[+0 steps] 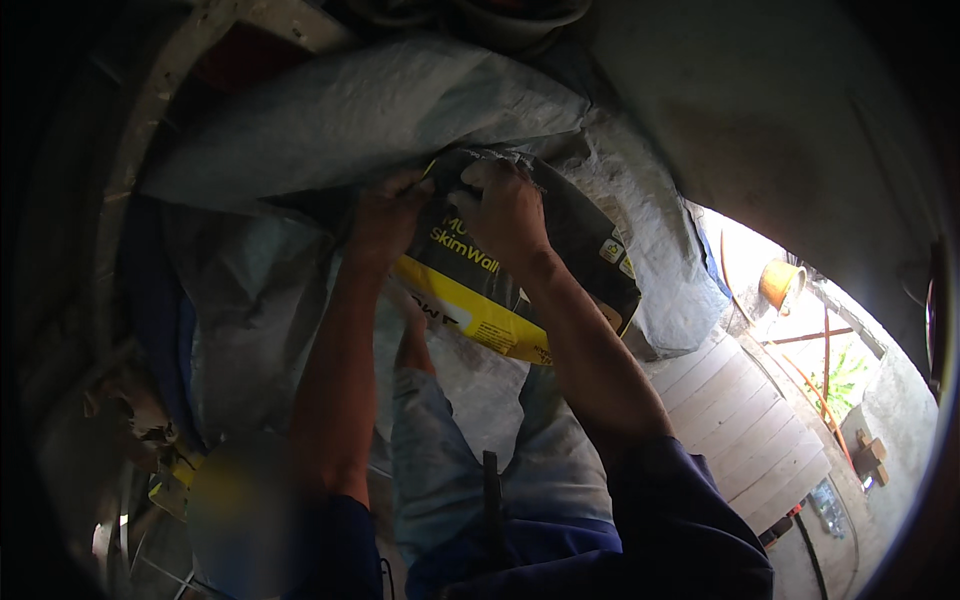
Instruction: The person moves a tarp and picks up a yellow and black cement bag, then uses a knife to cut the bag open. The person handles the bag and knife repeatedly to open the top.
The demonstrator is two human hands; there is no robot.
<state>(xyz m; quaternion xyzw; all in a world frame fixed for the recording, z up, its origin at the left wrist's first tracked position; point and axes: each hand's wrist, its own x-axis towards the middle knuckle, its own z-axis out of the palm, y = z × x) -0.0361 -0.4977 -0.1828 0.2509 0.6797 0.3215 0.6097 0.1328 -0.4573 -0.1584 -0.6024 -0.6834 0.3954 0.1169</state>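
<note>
A black-and-yellow printed sack stands in front of my legs, its top edge rough and frayed. My left hand is closed, pinching the sack's upper left corner. Further right, my right hand has its fingers curled over the same top edge, gripping it. Both hands partly cover the sack's upper part, and its contents are hidden. A grey plastic sheet drapes behind the sack and folds down around its right side.
Pale boards lie on the right. Beyond them, in bright light, are an orange bucket, a hose and a wooden piece. A curved beam rises at the left. A yellow item sits low on the left.
</note>
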